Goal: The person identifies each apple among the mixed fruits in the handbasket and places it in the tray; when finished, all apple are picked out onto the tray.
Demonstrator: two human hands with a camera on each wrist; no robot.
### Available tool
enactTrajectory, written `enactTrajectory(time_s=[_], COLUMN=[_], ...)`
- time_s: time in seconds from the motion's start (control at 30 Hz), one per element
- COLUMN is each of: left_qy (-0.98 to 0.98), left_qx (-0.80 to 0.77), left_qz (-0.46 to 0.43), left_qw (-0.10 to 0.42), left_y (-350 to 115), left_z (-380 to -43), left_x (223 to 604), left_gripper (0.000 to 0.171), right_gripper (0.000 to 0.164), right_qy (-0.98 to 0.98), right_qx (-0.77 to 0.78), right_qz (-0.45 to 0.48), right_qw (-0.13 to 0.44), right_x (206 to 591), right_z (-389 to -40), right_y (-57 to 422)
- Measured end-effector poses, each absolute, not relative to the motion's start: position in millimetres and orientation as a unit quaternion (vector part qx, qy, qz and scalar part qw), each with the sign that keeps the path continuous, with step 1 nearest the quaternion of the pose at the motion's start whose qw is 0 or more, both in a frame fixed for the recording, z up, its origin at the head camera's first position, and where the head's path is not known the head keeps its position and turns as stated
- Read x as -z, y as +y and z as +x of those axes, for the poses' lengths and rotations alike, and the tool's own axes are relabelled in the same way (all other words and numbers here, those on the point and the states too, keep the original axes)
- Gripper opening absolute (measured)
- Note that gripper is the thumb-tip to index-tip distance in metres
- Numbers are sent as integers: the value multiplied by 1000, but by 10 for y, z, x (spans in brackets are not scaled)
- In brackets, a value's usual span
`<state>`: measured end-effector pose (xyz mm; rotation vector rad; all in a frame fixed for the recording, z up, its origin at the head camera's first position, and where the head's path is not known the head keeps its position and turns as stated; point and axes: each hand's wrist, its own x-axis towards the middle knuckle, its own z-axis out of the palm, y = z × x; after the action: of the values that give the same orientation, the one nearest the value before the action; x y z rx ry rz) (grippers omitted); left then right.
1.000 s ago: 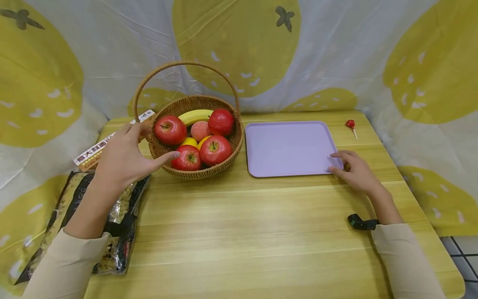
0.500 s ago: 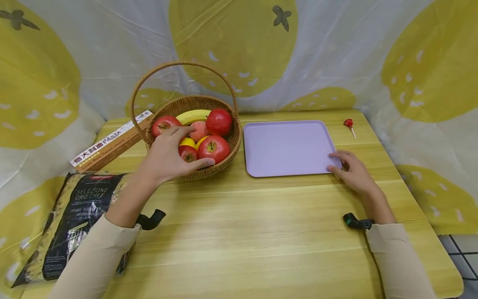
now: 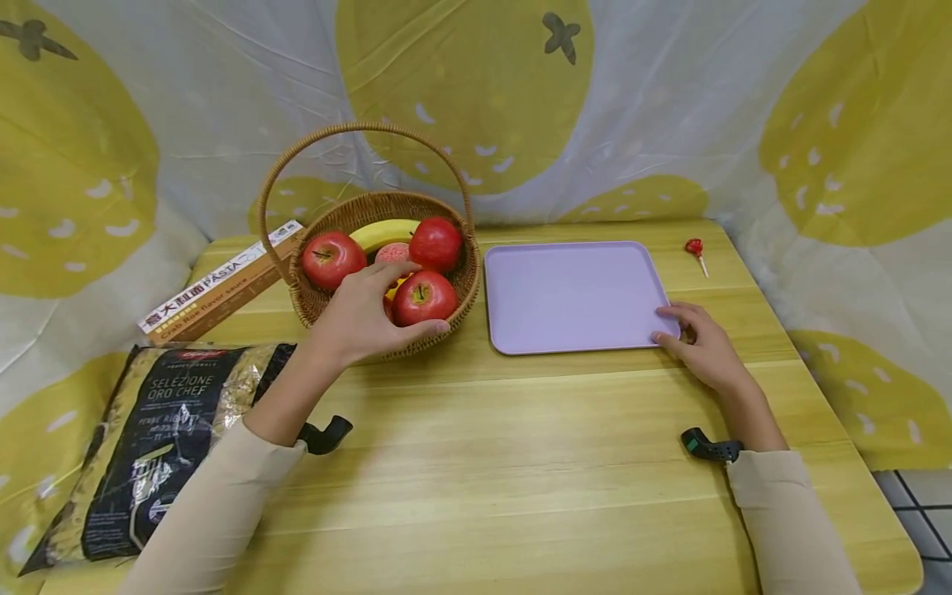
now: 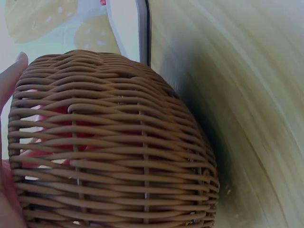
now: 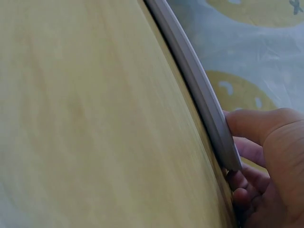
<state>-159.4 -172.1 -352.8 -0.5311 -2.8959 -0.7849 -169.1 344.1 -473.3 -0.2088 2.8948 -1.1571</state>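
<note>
In the head view a wicker basket (image 3: 464, 307) with a tall handle holds several fruits. My left hand (image 3: 360, 310) reaches over its front, thumb stretched along the near side of the front right apple (image 3: 426, 299) and fingers arched behind it. Another apple (image 3: 332, 260) lies left of that hand, which partly hides a pink round fruit (image 3: 392, 252) and a yellow one. Woven basket wall (image 4: 114, 142) fills much of the left wrist view, with the thumb at its rim. My right hand (image 3: 702, 343) grips the near right corner of a lilac tray (image 3: 580, 297), thumb against its rim.
A banana (image 3: 387, 233) and a red apple (image 3: 435, 244) lie in the basket's back. A red lollipop (image 3: 694, 246) lies right of the tray. At left are a pasta bag (image 3: 171, 438) and a long pasta box (image 3: 216, 285). A patterned cloth (image 3: 632, 107) hangs behind.
My left hand has moved right from the basket's left rim, over the front fruits, to the front right apple. My right hand stays at the tray's corner.
</note>
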Motion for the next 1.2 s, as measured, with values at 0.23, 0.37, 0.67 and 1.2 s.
enactTrajectory(time_s=[0.23,0.37,0.67,1.2], left_qy=[-952,-954,-962,-965], left_qx=[258,253,230,230], left_qz=[-163,-157,-144,-126], left_qw=[34,22,-11,-16], left_y=[-1690,-1693,-1668,-1591], left_z=[-1630,-1657,-1721,-1726], left_x=[3552,3566,3548,3528], left_gripper=[95,93,96,86], right_gripper=[54,54,53,54], right_qy=[927,928,921,926], right_qx=[368,367,384,374], right_qz=[-62,-60,-59,-56], right_qw=[17,18,10,12], right_x=[4736,4755,4760,4762], right_z=[-1695,-1699,-1676,-1660], right_y=[3438,3432,3432,3439])
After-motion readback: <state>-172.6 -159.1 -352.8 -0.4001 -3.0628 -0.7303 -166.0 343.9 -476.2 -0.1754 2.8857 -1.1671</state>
